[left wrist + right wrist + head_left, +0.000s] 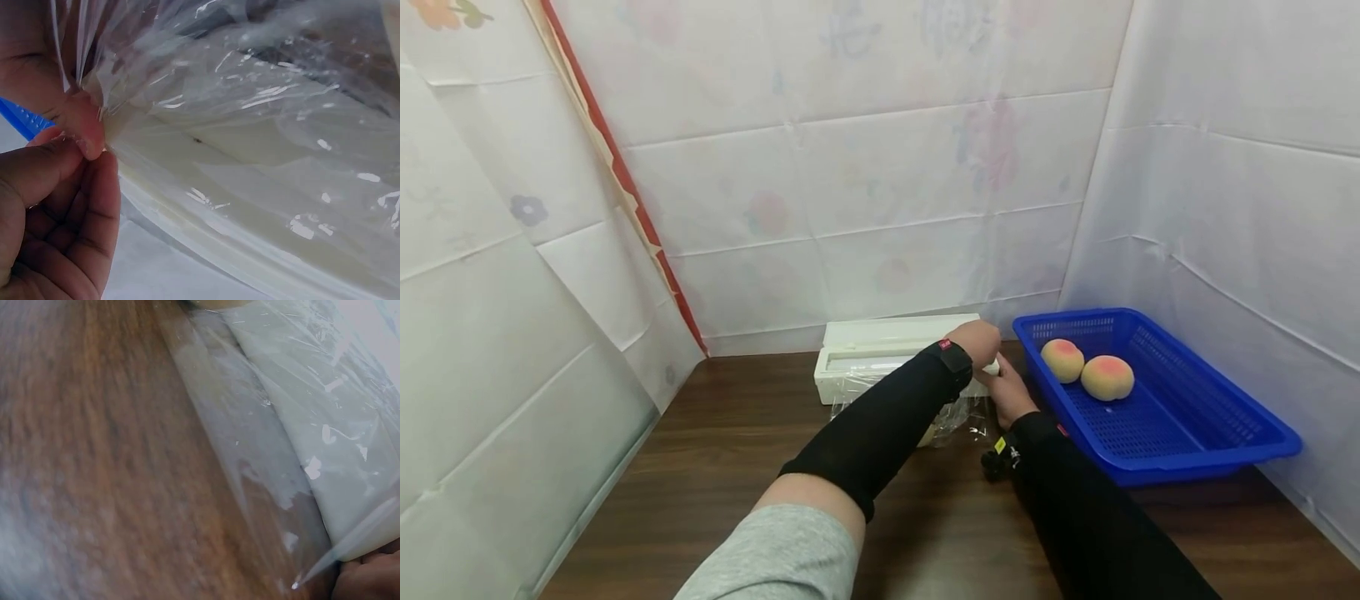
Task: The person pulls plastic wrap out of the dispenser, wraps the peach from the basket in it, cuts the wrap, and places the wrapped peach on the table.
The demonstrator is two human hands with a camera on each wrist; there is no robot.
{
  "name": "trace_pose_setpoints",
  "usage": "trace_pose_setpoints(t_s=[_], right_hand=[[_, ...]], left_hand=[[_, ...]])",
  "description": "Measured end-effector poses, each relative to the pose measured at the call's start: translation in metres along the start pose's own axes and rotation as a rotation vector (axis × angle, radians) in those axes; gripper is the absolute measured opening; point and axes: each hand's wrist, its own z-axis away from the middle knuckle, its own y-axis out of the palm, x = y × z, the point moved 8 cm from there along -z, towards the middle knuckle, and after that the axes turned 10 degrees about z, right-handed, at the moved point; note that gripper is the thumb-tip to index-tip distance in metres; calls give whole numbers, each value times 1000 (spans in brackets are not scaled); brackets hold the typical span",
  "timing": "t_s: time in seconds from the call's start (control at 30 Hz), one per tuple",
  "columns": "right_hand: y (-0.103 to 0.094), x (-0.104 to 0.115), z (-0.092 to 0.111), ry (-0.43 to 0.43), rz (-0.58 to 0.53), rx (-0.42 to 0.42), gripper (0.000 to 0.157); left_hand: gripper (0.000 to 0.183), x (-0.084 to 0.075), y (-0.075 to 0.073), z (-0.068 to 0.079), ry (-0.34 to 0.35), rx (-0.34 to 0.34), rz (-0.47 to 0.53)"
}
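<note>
An open white cling film box (831, 388) lies on the table, its lid tipped back and a roll inside. Clear cling film (275, 87) drapes over its front, crinkled and shiny. At the box's right end my left hand (976, 342) reaches across; its thumb and curled fingers (100, 194) pinch the film edge by the corner. My right hand (1011, 393) grips that same end from the near side, with its fingers (372, 578) by the box's underside. A pale yellow rounded thing (928, 436) shows partly below the film, mostly hidden by my left forearm.
On the right stands a blue plastic basket (1195, 454) with two peaches, one peach (1062, 361) beside another peach (1107, 378). Brown wood-grain table (737, 467) extends left and in front. White cloth walls (880, 167) enclose the back and sides.
</note>
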Motion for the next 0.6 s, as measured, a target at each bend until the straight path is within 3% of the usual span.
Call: trace_pose_setpoints(t_s=[0.33,0.6], right_hand=[[-1,3,-4,8,9,-13,76],[0,5,-1,32,18,-32,78]], left_hand=[[32,9,-1,-3,-10,-10,41],[20,10,2,-6,-3,-22,29]])
